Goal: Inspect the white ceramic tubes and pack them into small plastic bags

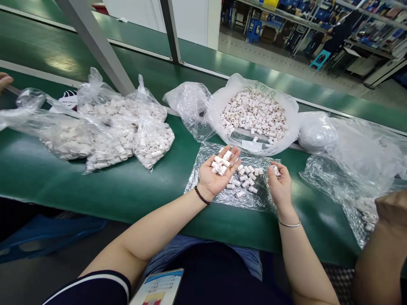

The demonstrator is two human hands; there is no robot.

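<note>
1. The left hand [217,176] is open, palm up, with the fingers slightly curved, and it carries a small heap of short, white, smooth tubular pieces [220,165]. Their long axes point in mixed directions.
2. The right hand [280,184] is closed, and its thumb and fingers hold a white, short, hollow piece [274,170]. Its exact long axis I cannot tell, because the fingers partly cover it.
3. Under and between the hands lies a clear, crinkled, shiny plastic sheet [222,199]. On it are loose white tubes [244,184], mostly on their sides. The nearest one lies almost left to right, slightly tilted.
4. The sheet rests on a smooth, glossy green table [152,190].
5. At the right edge, another person's hand [392,207] is near more white pieces [369,218].
6. To the left, knotted, wrinkled clear bags [152,144] bulge with similar pieces.
7. Beyond the sheet, a wide, round, open translucent bag [292,111] contains many tubes, whose round openings face various ways.
8. Farther, a grey straight post [95,46] stands slanted in view.
</note>
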